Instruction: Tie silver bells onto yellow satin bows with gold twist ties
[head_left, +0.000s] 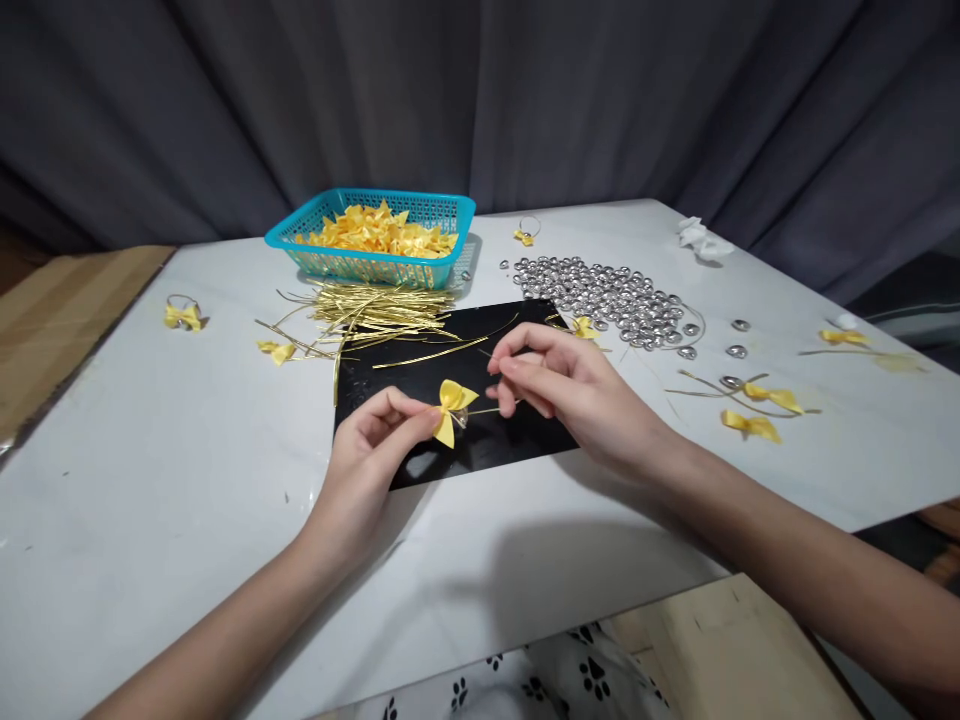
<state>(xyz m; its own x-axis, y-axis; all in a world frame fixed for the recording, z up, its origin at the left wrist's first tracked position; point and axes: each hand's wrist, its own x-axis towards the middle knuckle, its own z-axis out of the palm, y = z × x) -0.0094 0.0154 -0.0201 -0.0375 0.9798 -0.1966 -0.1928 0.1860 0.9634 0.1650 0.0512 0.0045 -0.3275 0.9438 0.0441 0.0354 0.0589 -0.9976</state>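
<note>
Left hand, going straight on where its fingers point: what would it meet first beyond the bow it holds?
Probably the right hand, past the bow, though one view leaves depth unclear.

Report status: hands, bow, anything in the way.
Left hand pinching yellow ribbon bow. Right hand at its gold wire, grip unclear. Loose gold ties on black sheet beyond.

Grey curtain (420, 110), hung in vertical folds, spans the background behind the white table (150, 450); brown cardboard (82, 300) lies along the table's left side, its near edge glossy. Crumpled white tissue (703, 241) rests on the tabletop, toward the far right. Below the near edge: white cloth (551, 682) with black paw prints, a pale beige panel (720, 640) to its right, material unclear.
</note>
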